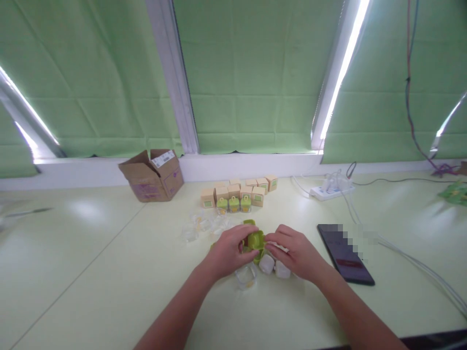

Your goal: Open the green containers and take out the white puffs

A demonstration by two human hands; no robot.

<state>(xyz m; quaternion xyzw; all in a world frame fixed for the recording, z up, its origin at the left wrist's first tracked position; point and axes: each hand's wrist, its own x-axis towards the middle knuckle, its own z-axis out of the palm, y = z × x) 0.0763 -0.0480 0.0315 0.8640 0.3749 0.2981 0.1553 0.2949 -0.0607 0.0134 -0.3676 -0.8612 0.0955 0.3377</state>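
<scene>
Creased green fabric blinds [251, 78] hang behind a smooth, pale yellow-green worktop [109, 296] marked by one thin straight seam. Above the worktop's middle, one glossy olive-green plastic piece, hollow and squarish with rounded corners [256, 240], is held between the two hands. The left hand [228, 250] has its thumb and fingers clamped on the piece from the left. The right hand [297, 253] meets its right edge, thumb and fingertips close together; whether they grip it, I cannot tell.

More green plastic pieces [249, 222] show around the held one, partly covered by the hands, so their number is unclear. Just below the left hand sits one clear, rounded-square plastic container [246, 277]; two white, soft-cornered blocks [267, 264] lie under the right hand, which partly overlaps them.

Beyond are several clear plastic pieces [189, 235], too jumbled to count, then three clear tubs with ring-topped green lids [234, 204], backed by at least nine small tan cardboard boxes [258, 196]. One open brown cardboard carton [156, 177] stands far left. Rightward are one flat black phone [339, 257] and one white power strip [330, 191] trailing cables.
</scene>
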